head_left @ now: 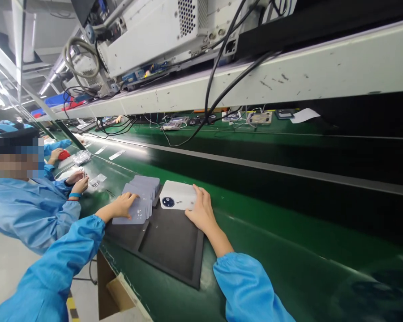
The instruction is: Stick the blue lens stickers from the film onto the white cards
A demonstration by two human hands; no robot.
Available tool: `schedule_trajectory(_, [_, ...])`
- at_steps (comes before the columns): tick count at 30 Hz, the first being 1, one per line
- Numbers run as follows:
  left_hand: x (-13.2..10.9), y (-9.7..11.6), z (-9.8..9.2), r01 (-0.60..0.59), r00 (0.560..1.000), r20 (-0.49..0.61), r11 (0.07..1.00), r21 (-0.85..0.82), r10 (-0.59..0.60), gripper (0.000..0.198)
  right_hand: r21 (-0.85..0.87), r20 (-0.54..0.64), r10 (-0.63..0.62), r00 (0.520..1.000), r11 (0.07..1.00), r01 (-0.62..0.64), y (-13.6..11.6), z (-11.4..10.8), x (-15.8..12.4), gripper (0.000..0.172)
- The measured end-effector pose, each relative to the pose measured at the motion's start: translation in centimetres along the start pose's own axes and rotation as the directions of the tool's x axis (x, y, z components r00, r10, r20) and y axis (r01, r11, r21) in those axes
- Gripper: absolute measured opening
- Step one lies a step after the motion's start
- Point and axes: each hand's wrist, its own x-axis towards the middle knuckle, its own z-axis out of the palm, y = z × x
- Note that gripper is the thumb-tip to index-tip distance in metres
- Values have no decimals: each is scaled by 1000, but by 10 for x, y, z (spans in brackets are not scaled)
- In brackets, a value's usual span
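A white smartphone (177,195), with a dark round camera module at its left end, lies back up at the far edge of a black tray (169,243). My right hand (201,208) grips its right end, fingers along the far edge and thumb at the near edge. To the left, a fanned stack of grey rectangular sheets (146,185) with small pale marks rests on the tray's left part. My left hand (121,206) is spread over the nearest sheet, fingertips and thumb touching it well apart.
Co-workers in blue sleeves (27,210) sit close on the left. Labels (97,180) and a crumpled clear bag (82,156) lie on the green bench (255,232). Black cables (218,96) hang from the shelf (174,96) above. An open cardboard box (116,290) stands below.
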Motion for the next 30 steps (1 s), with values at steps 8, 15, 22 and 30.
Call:
schedule_trajectory(8, [-23, 4, 4, -39, 998, 52, 995, 87, 35, 31, -19, 9, 10, 1000, 1000, -9, 2, -1, 0, 95])
schedule_trajectory(15, [-96, 31, 26, -28, 999, -30, 996, 85, 31, 32, -65, 26, 54, 998, 997, -52, 2, 0, -2, 103])
schedule_trajectory(22, [-29, 16, 10, -136, 983, -113, 986, 100, 147, 13, -229, 57, -15, 998, 973, 28, -30, -7, -1, 99])
schedule_trajectory(30, [25, 2, 19, -234, 965, -83, 958, 167, 250, 36, -235, 13, -100, 995, 967, 100, -76, 10, -13, 68])
